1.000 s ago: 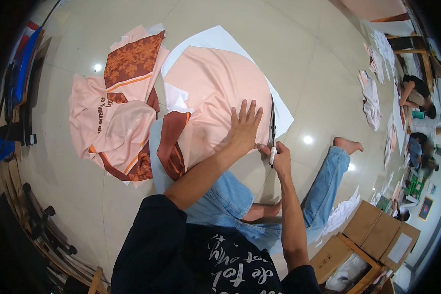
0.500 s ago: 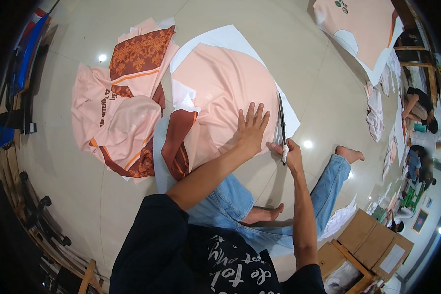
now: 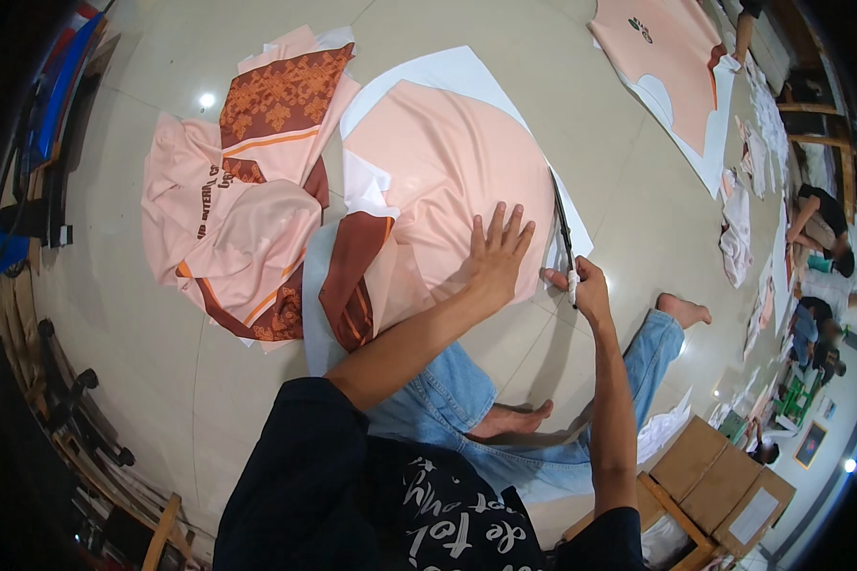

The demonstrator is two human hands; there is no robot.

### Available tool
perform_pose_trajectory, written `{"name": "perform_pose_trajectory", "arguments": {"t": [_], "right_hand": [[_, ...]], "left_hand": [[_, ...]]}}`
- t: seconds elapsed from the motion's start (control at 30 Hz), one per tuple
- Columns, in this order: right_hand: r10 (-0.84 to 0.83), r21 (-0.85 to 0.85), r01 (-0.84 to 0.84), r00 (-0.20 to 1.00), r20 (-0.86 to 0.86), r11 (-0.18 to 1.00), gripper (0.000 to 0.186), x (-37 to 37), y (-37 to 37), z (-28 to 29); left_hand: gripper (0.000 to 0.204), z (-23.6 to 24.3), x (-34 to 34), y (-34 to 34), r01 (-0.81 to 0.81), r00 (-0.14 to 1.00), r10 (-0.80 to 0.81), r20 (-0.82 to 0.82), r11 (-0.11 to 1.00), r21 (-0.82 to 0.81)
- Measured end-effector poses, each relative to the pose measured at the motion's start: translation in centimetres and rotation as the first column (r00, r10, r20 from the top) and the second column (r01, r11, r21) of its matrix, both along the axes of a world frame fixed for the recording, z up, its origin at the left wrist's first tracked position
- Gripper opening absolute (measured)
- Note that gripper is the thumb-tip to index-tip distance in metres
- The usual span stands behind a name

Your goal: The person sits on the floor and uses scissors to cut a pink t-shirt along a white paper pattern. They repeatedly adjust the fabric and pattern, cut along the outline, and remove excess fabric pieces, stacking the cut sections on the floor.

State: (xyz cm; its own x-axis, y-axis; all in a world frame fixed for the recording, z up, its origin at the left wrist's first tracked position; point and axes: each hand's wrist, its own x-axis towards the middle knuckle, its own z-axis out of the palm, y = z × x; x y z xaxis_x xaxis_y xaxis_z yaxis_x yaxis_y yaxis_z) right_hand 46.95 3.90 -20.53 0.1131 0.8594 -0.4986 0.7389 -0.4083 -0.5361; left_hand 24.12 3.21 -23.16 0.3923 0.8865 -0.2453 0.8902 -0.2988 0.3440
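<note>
A peach-pink fabric panel [image 3: 467,143] with a white margin lies on the floor before my legs. My left hand [image 3: 493,268] rests flat on its lower right part, fingers spread. At the panel's right edge, my right hand [image 3: 587,288] is closed round the handles of long dark scissors [image 3: 566,231] with white wrapping on the grip. Their blades point away from me, along the border between the pink cloth and the white margin [image 3: 564,195]. A brown patterned piece [image 3: 348,276] lies folded over the panel's lower left, by my knee.
Left of the panel is a heap of pink cloth pieces [image 3: 257,224] with brown patterned bands. Another pink panel [image 3: 671,76] lies far right, with a person's hand at its edge. Cardboard boxes [image 3: 724,476] stand at right, chairs [image 3: 86,409] at left. Other people sit far right.
My right hand and the scissors have shifted slightly right, away from the left hand, which stays flat on the cloth. The far panel has moved left, and a person's hand now shows beside it.
</note>
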Motion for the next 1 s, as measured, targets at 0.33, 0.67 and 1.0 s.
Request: {"name": "perform_pose_trajectory", "arguments": {"t": [0.33, 0.67, 1.0], "right_hand": [[0.088, 0.016, -0.088, 0.996, 0.012, 0.996, 0.053, 1.0, 1.9, -0.3], [0.155, -0.01, -0.156, 0.969, 0.195, 0.988, 0.056, 0.5, 3.4, 1.0], [0.163, -0.044, -0.157, 0.958, 0.236, 0.987, 0.057, -0.1, 4.6, 1.9]], "left_hand": [[0.132, 0.2, -0.1, 0.1, -0.017, 1.0, 0.017, 0.015, 1.0, 0.002], [0.086, 0.6, 0.0, 0.3, -0.002, 1.0, 0.003, 0.009, 0.997, -0.082], [0.086, 1.0, 0.0, 0.2, 0.006, 1.0, -0.006, -0.004, 0.996, -0.094]]}}
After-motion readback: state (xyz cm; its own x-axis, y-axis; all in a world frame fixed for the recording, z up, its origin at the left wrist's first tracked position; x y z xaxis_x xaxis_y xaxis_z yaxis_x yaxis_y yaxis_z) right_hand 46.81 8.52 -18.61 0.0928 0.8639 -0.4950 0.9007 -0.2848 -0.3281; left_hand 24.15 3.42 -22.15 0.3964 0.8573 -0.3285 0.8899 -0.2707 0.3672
